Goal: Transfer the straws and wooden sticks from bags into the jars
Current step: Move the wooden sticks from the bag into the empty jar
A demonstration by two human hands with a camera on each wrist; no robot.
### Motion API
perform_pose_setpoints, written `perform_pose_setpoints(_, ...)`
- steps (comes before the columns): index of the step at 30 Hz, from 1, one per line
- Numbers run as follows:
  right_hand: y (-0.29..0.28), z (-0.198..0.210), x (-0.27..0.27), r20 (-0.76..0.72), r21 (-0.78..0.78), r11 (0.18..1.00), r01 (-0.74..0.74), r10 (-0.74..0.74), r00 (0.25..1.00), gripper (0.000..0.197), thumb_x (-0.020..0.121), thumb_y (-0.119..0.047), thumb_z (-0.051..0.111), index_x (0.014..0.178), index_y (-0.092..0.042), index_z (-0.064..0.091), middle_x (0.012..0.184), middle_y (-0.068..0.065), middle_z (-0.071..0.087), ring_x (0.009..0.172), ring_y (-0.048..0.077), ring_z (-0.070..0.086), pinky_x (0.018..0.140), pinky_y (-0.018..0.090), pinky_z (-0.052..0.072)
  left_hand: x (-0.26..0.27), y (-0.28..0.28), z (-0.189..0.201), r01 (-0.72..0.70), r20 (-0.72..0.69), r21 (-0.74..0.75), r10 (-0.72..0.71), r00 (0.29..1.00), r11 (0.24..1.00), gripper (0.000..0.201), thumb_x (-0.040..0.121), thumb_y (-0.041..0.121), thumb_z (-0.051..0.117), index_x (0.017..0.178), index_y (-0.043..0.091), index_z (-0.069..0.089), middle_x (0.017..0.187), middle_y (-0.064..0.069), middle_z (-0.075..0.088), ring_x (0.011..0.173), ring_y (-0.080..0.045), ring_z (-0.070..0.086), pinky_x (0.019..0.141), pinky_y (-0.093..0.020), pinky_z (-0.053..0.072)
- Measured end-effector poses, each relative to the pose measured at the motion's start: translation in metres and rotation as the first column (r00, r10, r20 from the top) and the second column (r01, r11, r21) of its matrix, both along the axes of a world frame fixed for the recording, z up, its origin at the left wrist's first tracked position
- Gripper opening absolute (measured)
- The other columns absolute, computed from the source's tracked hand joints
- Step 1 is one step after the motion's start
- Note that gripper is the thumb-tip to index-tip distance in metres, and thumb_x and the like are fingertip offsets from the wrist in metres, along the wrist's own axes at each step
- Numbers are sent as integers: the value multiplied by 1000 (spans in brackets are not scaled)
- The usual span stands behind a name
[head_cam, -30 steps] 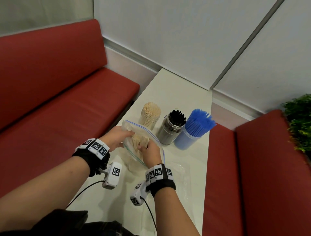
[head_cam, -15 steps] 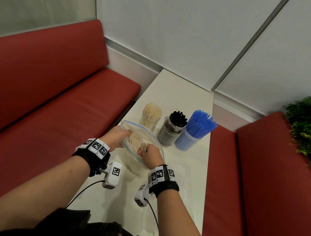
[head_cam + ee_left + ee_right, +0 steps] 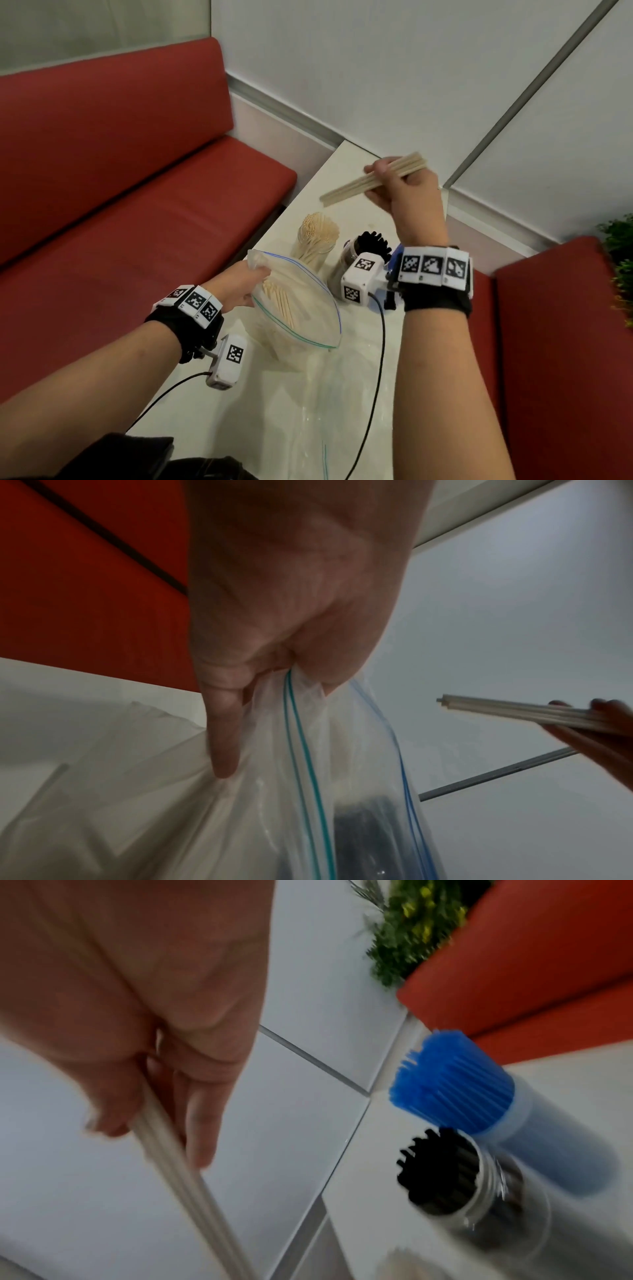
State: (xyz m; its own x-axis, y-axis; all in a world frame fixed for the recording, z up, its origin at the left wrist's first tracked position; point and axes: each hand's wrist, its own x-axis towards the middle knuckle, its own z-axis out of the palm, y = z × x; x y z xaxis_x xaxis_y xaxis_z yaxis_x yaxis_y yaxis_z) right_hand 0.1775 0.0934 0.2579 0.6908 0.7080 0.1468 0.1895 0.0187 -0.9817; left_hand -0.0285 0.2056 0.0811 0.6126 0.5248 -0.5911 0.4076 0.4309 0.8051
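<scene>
My right hand (image 3: 394, 178) is raised above the jars and grips a small bundle of wooden sticks (image 3: 356, 186), also in the right wrist view (image 3: 178, 1153) and the left wrist view (image 3: 514, 712). My left hand (image 3: 246, 284) pinches the rim of an open clear zip bag (image 3: 301, 308) that holds more wooden sticks (image 3: 281, 301); the pinch shows in the left wrist view (image 3: 287, 674). Behind the bag stands a jar of wooden sticks (image 3: 317, 240), then a jar of black straws (image 3: 363, 250) (image 3: 455, 1175) and a jar of blue straws (image 3: 479, 1093).
The white table (image 3: 346, 164) runs into a corner of pale walls, with red benches left (image 3: 137, 222) and right (image 3: 555, 342). An empty clear bag (image 3: 318, 411) lies flat near me. A green plant (image 3: 620, 260) stands at the far right.
My right hand has come out of the bag and risen up and away with a bundle of wooden sticks. The left hand still holds the bag's rim.
</scene>
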Motion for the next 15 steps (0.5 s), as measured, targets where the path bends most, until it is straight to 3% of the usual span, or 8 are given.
perform_pose_setpoints(3,30,-20,21,78,-26,970,241,-239,968,13,97,-14,61,87,-17,69,94,8,71,91,22,70,86,41,61,1,4,-4,-28,-20,-3,28,999,1000,24,104,18,51,124,10,62,103,-10,73,86,-21,71,68,-33,58)
perform_pose_setpoints(5,48,-45,29,132,-97,950,298,-284,950,11,97,-13,60,92,-14,71,97,9,71,93,27,70,88,46,59,2,8,-5,-26,-24,-8,25,999,1000,24,103,18,52,124,11,63,105,-11,74,90,-22,71,71,-33,58)
perform_pose_setpoints(8,69,-84,38,199,-209,926,316,-276,940,14,97,-13,59,97,-10,73,95,7,71,91,28,69,88,48,56,2,12,-7,-28,-25,-12,28,999,1000,24,102,19,52,123,12,63,115,-14,74,98,-25,70,79,-36,58)
perform_pose_setpoints(11,83,-120,39,209,-343,889,303,-243,947,16,97,-12,58,99,-8,73,93,6,69,87,26,66,89,47,55,3,14,-9,-26,-32,-2,26,999,1000,25,101,19,52,123,11,64,105,-11,72,91,-22,69,71,-33,56)
perform_pose_setpoints(15,93,-156,40,204,-552,801,233,-141,969,22,97,-13,57,110,-3,72,109,17,71,104,33,66,83,32,50,4,17,-14,-18,-43,23,19,999,1000,28,101,22,53,124,9,63,106,-12,66,93,-24,64,78,-36,52)
